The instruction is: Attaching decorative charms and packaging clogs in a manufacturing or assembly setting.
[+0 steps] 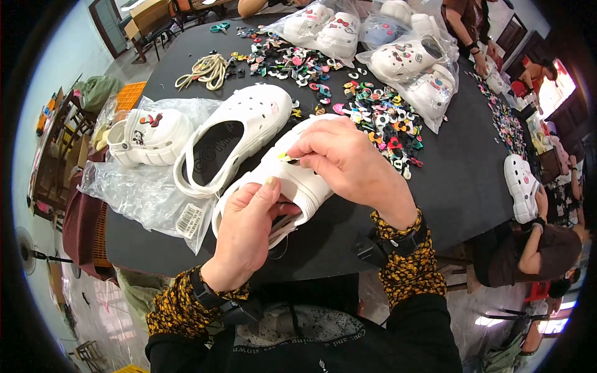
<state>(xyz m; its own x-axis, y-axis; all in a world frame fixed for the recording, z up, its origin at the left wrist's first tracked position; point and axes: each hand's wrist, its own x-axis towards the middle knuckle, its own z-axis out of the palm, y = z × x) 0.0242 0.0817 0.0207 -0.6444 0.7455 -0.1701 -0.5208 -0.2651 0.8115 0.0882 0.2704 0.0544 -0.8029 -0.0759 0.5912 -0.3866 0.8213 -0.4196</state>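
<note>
A white clog [268, 169] with holes lies before me on the dark table. My left hand [244, 217] grips its opening edge, thumb on the outside and fingers reaching inside. At the clog's upper, my right hand [339, 155] pinches a small yellow and black shoe charm [286, 157] against the surface. Whether the charm sits in a hole cannot be made out. Left of this clog stands its white mate [255, 110], with a pink charm near its toe. Farther left, another white clog [163, 132] carrying several charms rests on a clear plastic bag [143, 186].
Piles of colourful charms [385, 118] spread beyond my right hand. Bagged white clogs [413, 62] stand at the back. A coil of cream cord [204, 71] and teal scissors [219, 27] lie at the far left. Around the table [460, 180], co-workers sit at the right, one holding a clog [521, 186].
</note>
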